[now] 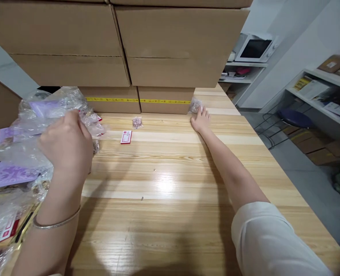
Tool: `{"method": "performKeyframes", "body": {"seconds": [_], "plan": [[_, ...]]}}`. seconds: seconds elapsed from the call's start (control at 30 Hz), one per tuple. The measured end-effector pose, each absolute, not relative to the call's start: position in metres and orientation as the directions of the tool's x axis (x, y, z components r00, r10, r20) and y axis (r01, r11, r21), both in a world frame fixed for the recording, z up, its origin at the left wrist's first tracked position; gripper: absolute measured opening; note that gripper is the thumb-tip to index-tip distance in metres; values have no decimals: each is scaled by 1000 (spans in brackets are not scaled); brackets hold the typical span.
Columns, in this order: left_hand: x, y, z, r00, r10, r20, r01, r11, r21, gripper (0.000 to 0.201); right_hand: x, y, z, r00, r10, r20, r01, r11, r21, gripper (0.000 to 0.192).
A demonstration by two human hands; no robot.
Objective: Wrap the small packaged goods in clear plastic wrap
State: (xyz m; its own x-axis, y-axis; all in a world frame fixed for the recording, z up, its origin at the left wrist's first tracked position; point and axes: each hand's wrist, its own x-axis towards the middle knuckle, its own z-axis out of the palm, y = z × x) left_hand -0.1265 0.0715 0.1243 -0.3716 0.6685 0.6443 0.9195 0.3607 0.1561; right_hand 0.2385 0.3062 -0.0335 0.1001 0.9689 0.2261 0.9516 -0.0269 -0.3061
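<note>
My left hand (69, 140) is closed, back of the hand up, above a heap of clear plastic bags (23, 153) on the left; its fingertips and whatever they grip are hidden. Some bags in the heap hold lilac cards (13, 174). My right hand (201, 119) rests on the wooden table (170, 165) with its fingers apart. Just beyond its fingers, a small crumpled clear packet (195, 105) lies against the end of a cardboard box. Between the hands lie a small white and red card (126, 137) and a small clear packet with dark print (137, 122).
Cardboard boxes (172, 46) are stacked along the back of the table, the lower ones crossed by a yellow tape measure (164, 101). Off the table's right edge stand a blue stool (295, 118), shelves (319, 92) and a white microwave (255, 48).
</note>
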Motion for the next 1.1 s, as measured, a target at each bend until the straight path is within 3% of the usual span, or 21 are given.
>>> {"method": "performKeyframes", "body": {"seconds": [0.1,0.17,0.23,0.3,0.37,0.43,0.5,0.6,0.67,0.73,0.8,0.9,1.0,1.1], "plan": [[-100,57,129,-100,609,787,956,-161,246,34,224,272,-30,8,924,383,939,125,-321,77],[-79,43,131,67,597,800,780,-531,331,25,212,239,-24,-146,878,455,870,333,-363,76],[-59,28,131,178,672,719,519,-684,512,20,202,202,-15,-334,797,503,725,558,-403,81],[-44,15,131,246,777,579,245,-628,738,18,195,162,-2,-484,690,539,577,714,-396,90],[-36,7,132,267,862,432,-26,-442,897,14,194,126,12,-591,574,566,443,818,-367,106],[-33,6,134,245,929,278,-236,-220,946,12,197,95,27,-607,497,620,353,868,-351,112],[-35,13,132,196,975,106,-314,-40,949,16,206,74,42,-546,519,658,335,855,-397,91],[-42,35,123,28,994,-109,-266,113,957,20,226,61,67,-488,694,529,334,709,-621,39],[-48,52,111,-79,981,-180,-192,162,968,20,241,62,85,-544,797,262,343,496,-798,31],[-55,66,97,-143,968,-207,-74,198,977,19,254,69,98,-562,827,-23,398,246,-884,36],[-60,76,83,-178,963,-201,137,227,964,20,263,77,103,-491,849,-197,446,50,-894,38],[-65,83,61,-111,983,-147,502,184,845,28,269,88,98,-415,862,-291,463,-76,-883,44],[-69,88,40,19,990,-142,647,96,756,39,273,98,84,-502,780,-373,543,-51,-838,53],[-78,95,26,91,982,-163,716,49,696,46,279,105,69,-605,650,-460,628,35,-777,45]]}}
